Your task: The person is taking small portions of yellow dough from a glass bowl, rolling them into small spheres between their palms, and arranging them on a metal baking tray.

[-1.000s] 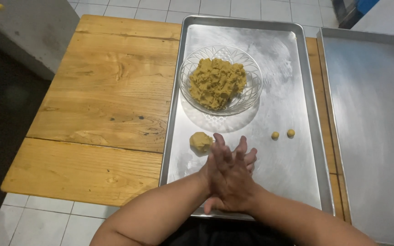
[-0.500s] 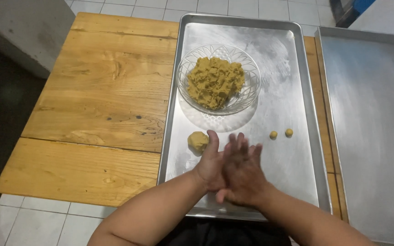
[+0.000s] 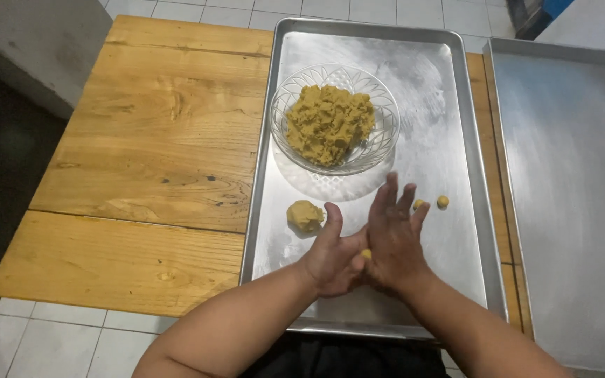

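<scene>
Two palms meet over the long steel baking tray (image 3: 456, 105) in the head view: my left hand (image 3: 332, 257) and right hand (image 3: 395, 241) press a small yellow-brown dough piece (image 3: 366, 254) between them, fingers straight and slightly spread. It sits dead centre, equally near both hands. A larger dough lump (image 3: 305, 215) lies just left of my left thumb, below the cut-glass bowl of dough (image 3: 335, 120).

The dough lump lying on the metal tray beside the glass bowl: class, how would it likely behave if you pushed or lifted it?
The dough lump looks soft and crumbly like the mass in the glass bowl, so it would probably dent rather than stay stiff. Its uneven, flattish underside suggests it would slide or stick on the tray, not roll. Unlike it, the small balls look round enough to roll.
</scene>
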